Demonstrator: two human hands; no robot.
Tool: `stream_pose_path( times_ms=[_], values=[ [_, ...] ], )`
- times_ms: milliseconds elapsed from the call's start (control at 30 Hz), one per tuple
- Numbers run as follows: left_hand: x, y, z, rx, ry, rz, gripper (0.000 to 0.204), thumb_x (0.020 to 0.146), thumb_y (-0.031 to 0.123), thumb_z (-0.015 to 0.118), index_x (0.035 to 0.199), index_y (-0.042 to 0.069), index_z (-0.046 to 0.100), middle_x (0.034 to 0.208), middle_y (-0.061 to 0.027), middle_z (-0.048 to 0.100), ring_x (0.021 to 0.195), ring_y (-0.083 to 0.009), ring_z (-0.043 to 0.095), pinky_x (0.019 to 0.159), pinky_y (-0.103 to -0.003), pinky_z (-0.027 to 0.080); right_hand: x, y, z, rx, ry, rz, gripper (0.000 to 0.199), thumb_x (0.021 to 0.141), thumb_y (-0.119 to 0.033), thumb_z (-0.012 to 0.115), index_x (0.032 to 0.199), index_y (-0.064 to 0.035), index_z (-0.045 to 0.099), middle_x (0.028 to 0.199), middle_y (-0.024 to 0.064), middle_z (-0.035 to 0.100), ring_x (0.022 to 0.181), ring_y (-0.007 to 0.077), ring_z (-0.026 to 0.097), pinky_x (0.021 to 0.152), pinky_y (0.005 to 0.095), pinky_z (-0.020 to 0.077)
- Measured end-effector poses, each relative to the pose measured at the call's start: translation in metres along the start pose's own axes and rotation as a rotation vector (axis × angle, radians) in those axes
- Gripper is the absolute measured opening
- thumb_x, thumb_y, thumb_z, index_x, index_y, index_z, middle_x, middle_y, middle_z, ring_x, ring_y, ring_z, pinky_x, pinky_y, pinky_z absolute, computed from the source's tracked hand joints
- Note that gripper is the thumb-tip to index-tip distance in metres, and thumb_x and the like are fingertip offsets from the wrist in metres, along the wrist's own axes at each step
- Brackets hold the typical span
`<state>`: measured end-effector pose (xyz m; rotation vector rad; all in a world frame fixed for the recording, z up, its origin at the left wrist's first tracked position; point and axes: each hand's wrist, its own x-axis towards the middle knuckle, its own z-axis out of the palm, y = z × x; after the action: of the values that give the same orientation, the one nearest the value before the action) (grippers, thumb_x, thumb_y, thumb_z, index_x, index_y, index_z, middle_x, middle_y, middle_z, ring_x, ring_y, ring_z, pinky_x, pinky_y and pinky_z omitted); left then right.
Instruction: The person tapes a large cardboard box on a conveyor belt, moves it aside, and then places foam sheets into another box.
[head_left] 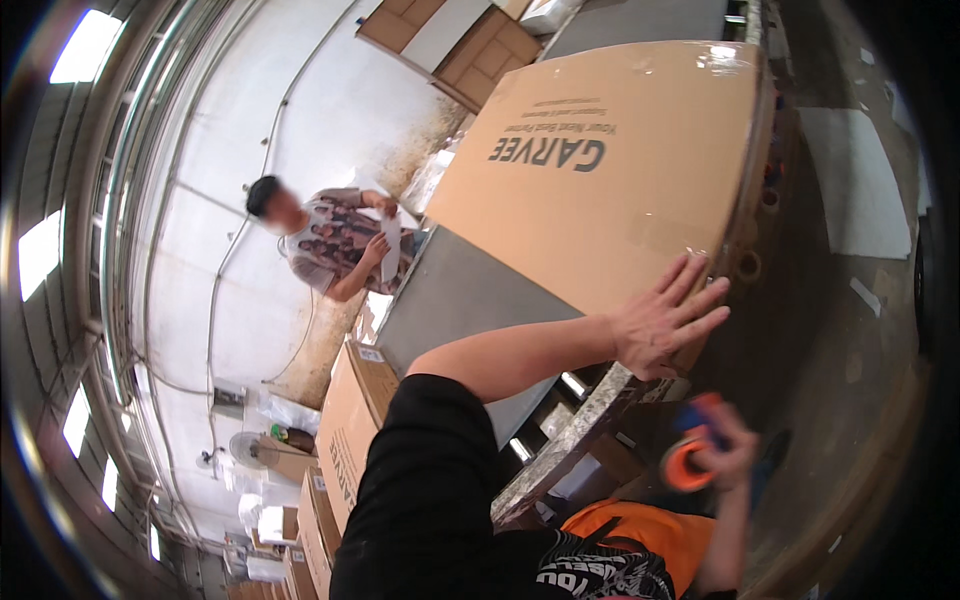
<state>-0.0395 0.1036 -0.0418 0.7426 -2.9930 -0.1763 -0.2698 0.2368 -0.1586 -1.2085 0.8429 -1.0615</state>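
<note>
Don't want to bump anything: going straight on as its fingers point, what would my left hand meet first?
For your left hand, the way past the carton looks free over the floor; a tan roll near that line seems lower, but depth is unclear.

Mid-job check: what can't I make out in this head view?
All in the head view:
Large carton: contents and underside, hidden by its own cardboard.
Right hand: finger placement on the tape dispenser, blurred, probably by motion.
Left hand: palm, hidden behind its back.
Co-worker: lower legs, hidden by the grey work surface.
Lower-left carton: partly covered by the black sleeve.
</note>
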Motion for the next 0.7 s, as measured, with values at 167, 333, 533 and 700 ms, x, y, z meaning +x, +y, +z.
stream_pose_path(
  times_ms=[167, 333, 533, 700],
  values=[
    [0.014, -0.003, 0.012, -0.025, 0.063, 0.066, 0.117, 0.066, 0.052, 0.076, 0.156, 0.015, 0.010, 0.159, -0.0249, 0.010, 0.141, -0.0591, 0.005, 0.113, -0.068, 0.005, 0.105, 0.002, -0.064, -0.023, 0.091, 0.152, 0.064, 0.065, -0.009, 0.062, 0.127, 0.0056, 0.059, 0.096, 0.0076, 0.070, 0.083, 0.0147, 0.065, 0.081, 0.0258, 0.0518],
    [0.004, 0.009, -0.005, -0.094, 0.077, 0.084, 0.049, 0.073, 0.037, 0.071, 0.121, 0.026, 0.066, 0.156, 0.0015, 0.033, 0.145, -0.0506, 0.007, 0.111, -0.074, 0.001, 0.015, 0.059, 0.081, -0.101, -0.016, 0.035, 0.063, 0.060, -0.015, 0.077, 0.122, -0.0078, 0.066, 0.122, 0.0111, 0.067, 0.113, 0.0215, 0.064, 0.100, 0.0323, 0.0451],
    [0.010, -0.008, -0.004, -0.180, 0.058, 0.102, 0.020, 0.071, 0.030, 0.065, 0.081, 0.013, 0.070, 0.120, -0.0058, 0.061, 0.144, -0.0489, 0.016, 0.112, -0.074, 0.002, 0.102, -0.005, 0.135, -0.559, -0.818, -0.134, 0.052, 0.077, -0.037, 0.067, 0.123, -0.0119, 0.061, 0.120, 0.0180, 0.062, 0.107, 0.0324, 0.062, 0.095, 0.0433, 0.0464],
    [0.033, 0.000, -0.017, -0.215, -0.026, 0.059, 0.035, 0.070, 0.033, 0.066, 0.089, 0.004, 0.068, 0.124, -0.0125, 0.057, 0.144, -0.0496, 0.016, 0.113, -0.072, 0.003, 0.090, -0.005, -0.131, -0.317, -1.012, 0.044, 0.059, 0.074, -0.033, 0.080, 0.130, -0.0202, 0.063, 0.139, 0.0127, 0.055, 0.121, 0.0298, 0.059, 0.102, 0.0358, 0.0451]
  ],
)
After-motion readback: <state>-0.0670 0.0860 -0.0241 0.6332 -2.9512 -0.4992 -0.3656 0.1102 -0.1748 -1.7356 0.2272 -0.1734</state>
